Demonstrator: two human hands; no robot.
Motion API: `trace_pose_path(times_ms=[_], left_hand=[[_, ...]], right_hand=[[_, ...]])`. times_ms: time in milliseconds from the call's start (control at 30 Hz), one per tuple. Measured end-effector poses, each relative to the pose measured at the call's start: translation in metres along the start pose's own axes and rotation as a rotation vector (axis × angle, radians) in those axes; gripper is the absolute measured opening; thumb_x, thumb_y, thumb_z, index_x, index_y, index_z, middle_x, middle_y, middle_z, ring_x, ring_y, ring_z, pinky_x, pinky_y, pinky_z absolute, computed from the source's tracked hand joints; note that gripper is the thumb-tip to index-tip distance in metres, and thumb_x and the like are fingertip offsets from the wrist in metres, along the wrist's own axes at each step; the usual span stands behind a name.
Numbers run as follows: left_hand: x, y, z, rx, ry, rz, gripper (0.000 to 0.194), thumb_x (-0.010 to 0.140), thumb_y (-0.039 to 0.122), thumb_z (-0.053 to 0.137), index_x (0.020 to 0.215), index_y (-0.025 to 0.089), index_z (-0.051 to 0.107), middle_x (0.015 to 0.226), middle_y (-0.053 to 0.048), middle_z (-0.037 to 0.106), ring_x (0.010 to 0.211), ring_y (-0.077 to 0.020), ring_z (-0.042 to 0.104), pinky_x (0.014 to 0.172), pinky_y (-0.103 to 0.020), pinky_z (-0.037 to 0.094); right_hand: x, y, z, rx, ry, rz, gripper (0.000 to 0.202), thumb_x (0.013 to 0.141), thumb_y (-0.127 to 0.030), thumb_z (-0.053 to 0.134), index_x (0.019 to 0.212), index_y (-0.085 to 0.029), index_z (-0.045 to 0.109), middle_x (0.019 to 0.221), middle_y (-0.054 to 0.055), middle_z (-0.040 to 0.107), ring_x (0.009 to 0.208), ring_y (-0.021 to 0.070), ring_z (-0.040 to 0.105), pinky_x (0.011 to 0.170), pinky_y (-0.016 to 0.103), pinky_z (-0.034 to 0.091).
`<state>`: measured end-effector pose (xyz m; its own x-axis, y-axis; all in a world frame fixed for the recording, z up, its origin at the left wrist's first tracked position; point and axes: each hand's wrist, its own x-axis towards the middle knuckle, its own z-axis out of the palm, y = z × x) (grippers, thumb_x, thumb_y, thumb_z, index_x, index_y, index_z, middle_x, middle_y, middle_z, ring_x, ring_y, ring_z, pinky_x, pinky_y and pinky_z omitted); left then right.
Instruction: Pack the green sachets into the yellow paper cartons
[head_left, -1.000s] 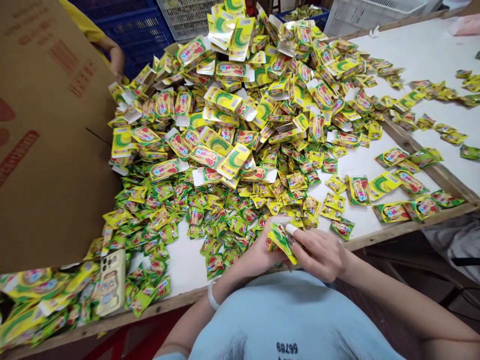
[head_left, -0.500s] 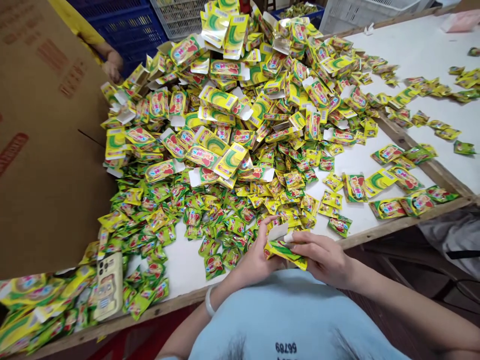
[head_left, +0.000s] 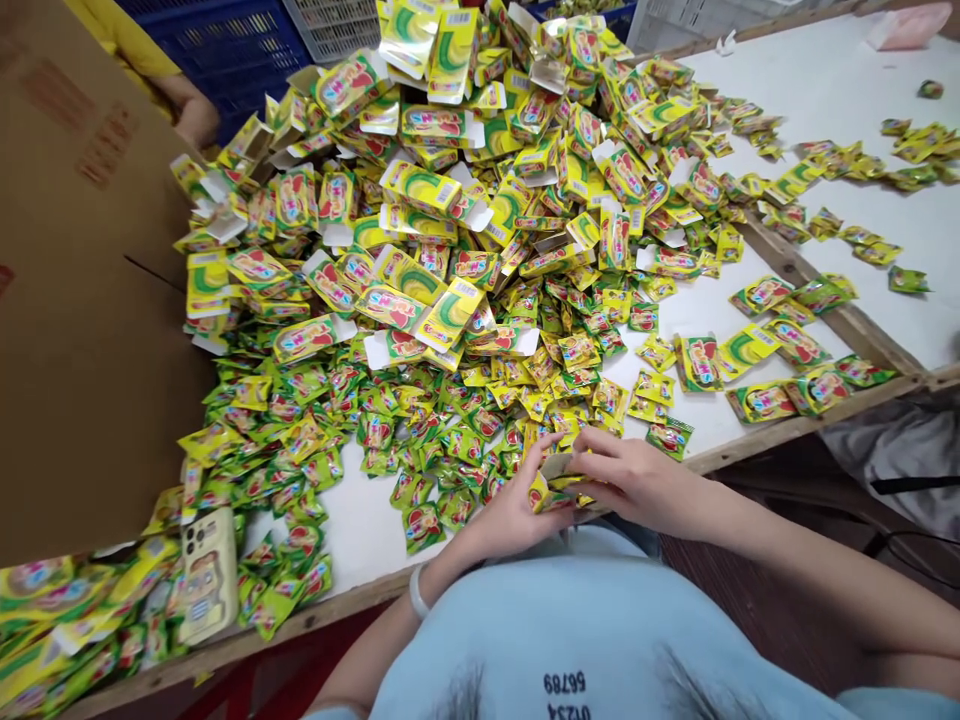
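Near the table's front edge, my left hand [head_left: 517, 510] is wrapped round a small yellow candy box [head_left: 541, 492]. Its end flap stands up between my two hands. My right hand [head_left: 634, 482] grips the box from the other side, its fingers bent over the opening; what lies under them is hidden. Beyond my hands spreads a pile of green and yellow candy sachets [head_left: 465, 440]. Behind these rises a big heap of yellow and green boxes [head_left: 450, 312], many with open flaps.
A large cardboard carton [head_left: 82, 330] stands at the left, with a phone [head_left: 210, 578] near its foot. Several boxes [head_left: 761, 402] lie along the right edge. Another person's arm [head_left: 191, 105] shows behind the carton, beside blue crates [head_left: 225, 60].
The box has tipped in my hands, and my right fingers have moved over its open end. The view has shifted slightly, so the table's contents appear a little further left.
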<state>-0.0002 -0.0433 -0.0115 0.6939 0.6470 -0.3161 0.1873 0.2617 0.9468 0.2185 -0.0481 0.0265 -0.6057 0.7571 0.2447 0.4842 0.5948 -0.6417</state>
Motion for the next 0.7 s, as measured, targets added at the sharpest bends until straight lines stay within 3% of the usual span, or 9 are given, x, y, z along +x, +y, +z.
trace_pose_path(times_ms=[100,167,300,500,700], left_hand=[[0.004,-0.010,-0.001,-0.131,-0.069,-0.049,0.094,0.078,0.044,0.078,0.153,0.025,0.025,0.127,-0.011,0.059,0.101,-0.0240,0.063,0.094,-0.040,0.051],[0.006,-0.013,-0.004,-0.155,-0.122,-0.094,0.098,0.078,0.050,0.077,0.155,0.026,0.021,0.123,-0.011,0.060,0.099,-0.0242,0.064,0.094,-0.042,0.051],[0.009,-0.012,-0.006,-0.060,-0.144,-0.088,0.104,0.076,0.049,0.079,0.156,0.025,0.018,0.128,-0.011,0.060,0.111,-0.0271,0.060,0.102,-0.043,0.047],[0.010,-0.007,-0.002,0.054,-0.182,-0.128,0.101,0.077,0.032,0.077,0.157,0.023,0.016,0.126,-0.011,0.063,0.111,-0.0265,0.062,0.104,-0.043,0.047],[0.013,-0.015,0.001,-0.090,-0.228,-0.129,0.104,0.074,0.041,0.081,0.156,0.025,0.018,0.120,-0.010,0.062,0.091,-0.0210,0.065,0.088,-0.038,0.054]], right_hand=[[0.004,0.003,-0.009,0.186,-0.081,0.094,0.010,0.096,-0.024,0.059,0.104,-0.018,0.063,0.089,0.004,0.065,0.071,0.0134,0.060,0.064,0.023,0.049],[0.004,0.006,-0.010,0.260,-0.056,0.120,0.009,0.097,-0.025,0.058,0.095,-0.017,0.063,0.079,0.002,0.063,0.065,0.0125,0.057,0.061,0.022,0.045],[-0.001,0.010,-0.005,0.274,-0.040,0.130,0.025,0.098,-0.024,0.056,0.075,-0.018,0.061,0.073,0.002,0.061,0.068,0.0139,0.058,0.064,0.024,0.043],[-0.003,0.007,-0.008,0.276,-0.069,0.195,0.014,0.098,-0.024,0.056,0.097,-0.018,0.069,0.087,0.005,0.068,0.078,0.0158,0.063,0.071,0.026,0.047],[-0.001,0.005,-0.003,0.256,-0.183,0.177,0.017,0.096,-0.015,0.055,0.090,-0.018,0.070,0.089,0.005,0.068,0.081,0.0157,0.065,0.071,0.025,0.047]])
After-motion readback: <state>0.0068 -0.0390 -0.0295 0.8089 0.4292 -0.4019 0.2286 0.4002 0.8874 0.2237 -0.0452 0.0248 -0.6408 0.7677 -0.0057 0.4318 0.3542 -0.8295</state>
